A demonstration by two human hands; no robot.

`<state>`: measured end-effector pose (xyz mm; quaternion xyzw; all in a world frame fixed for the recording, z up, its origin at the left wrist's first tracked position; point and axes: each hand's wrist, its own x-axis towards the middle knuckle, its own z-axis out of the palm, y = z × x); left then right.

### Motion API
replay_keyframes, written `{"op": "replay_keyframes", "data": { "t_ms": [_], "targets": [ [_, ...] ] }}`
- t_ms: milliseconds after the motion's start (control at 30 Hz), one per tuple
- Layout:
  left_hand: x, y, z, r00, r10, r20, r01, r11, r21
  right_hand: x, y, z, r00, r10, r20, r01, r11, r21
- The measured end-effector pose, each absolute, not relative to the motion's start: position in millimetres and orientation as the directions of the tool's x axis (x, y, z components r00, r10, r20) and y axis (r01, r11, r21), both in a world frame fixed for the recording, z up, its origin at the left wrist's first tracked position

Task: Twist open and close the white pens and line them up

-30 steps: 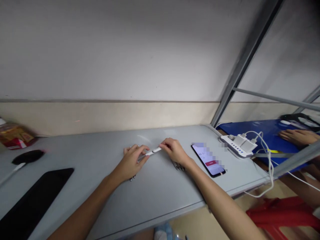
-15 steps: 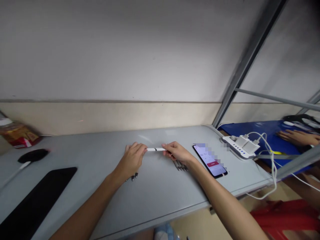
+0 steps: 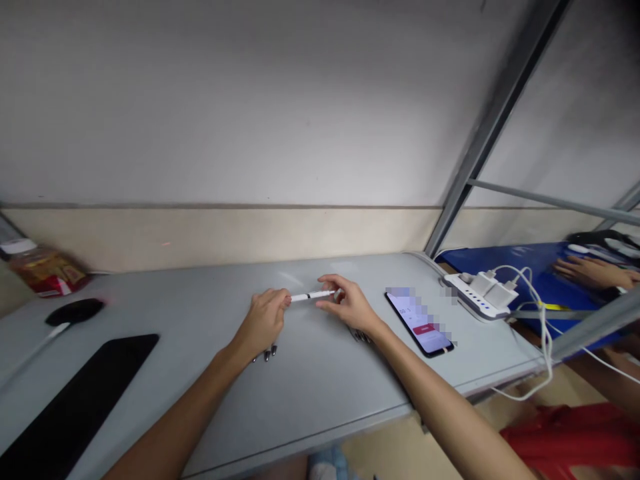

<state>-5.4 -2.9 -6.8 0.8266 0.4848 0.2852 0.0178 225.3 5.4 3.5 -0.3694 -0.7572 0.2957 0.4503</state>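
My left hand [image 3: 263, 319] is closed around one end of a slim white pen [image 3: 301, 297] with a dark band near its middle. The pen is roughly level above the desk, its narrow tip pointing right. Around that tip my right hand [image 3: 353, 305] curves with thumb and fingers apart; whether a finger touches the pen I cannot tell. Below my left wrist, several dark shiny pen tips [image 3: 267, 353] show, the rest hidden by the hand. More such pen tips [image 3: 361, 336] lie under my right wrist, also partly covered.
Right of my hands lies a lit phone [image 3: 420, 323], beside a white power strip [image 3: 475, 297] with chargers and cables. On the left are a black mat [image 3: 85, 407], a black oval object [image 3: 75, 311] and a jar [image 3: 47, 270]. Another person's hand [image 3: 595, 272] rests on the blue surface.
The right hand has loosened from the pen and its fingers have spread, uncovering the narrow tip. The left hand keeps its hold, and the pen now slants slightly up to the right.
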Motion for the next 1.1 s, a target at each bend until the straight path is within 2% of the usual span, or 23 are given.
{"op": "replay_keyframes", "data": {
  "t_ms": [100, 267, 400, 533, 667, 800, 933, 1100],
  "targets": [
    [-6.6, -3.6, -5.8, 0.369, 0.819, 0.439, 0.807, -0.517, 0.285, 225.9, 8.2, 0.7, -0.347, 0.883, 0.316, 0.338, 0.432, -0.836],
    [-8.5, -5.0, -5.7, 0.359, 0.835, 0.416, 0.816, -0.498, 0.296, 227.4, 9.6, 1.8, -0.295, 0.861, 0.414, 0.268, 0.491, -0.829],
    [-5.6, -8.2, -3.2, 0.36, 0.84, 0.406, 0.814, -0.495, 0.303, 227.7, 9.3, 0.8, -0.341, 0.892, 0.297, 0.314, 0.405, -0.859],
    [-2.6, -11.0, 0.1, 0.361, 0.843, 0.398, 0.821, -0.49, 0.293, 228.3, 10.5, -0.9, -0.306, 0.872, 0.382, 0.264, 0.463, -0.846],
    [-2.7, -10.5, -1.5, 0.38, 0.842, 0.382, 0.825, -0.495, 0.271, 228.9, 11.7, -1.3, -0.348, 0.892, 0.288, 0.301, 0.397, -0.867],
    [-3.4, -9.1, -4.8, 0.39, 0.842, 0.373, 0.822, -0.501, 0.27, 229.0, 11.4, -0.6, -0.324, 0.863, 0.387, 0.271, 0.477, -0.836],
    [-3.6, -9.1, -4.8, 0.393, 0.84, 0.374, 0.811, -0.508, 0.289, 229.3, 11.2, -0.1, -0.359, 0.883, 0.302, 0.333, 0.423, -0.843],
    [-2.8, -10.5, -2.5, 0.401, 0.845, 0.355, 0.815, -0.506, 0.283, 228.4, 10.5, 0.1, -0.352, 0.849, 0.393, 0.302, 0.501, -0.811]
  ]
}}
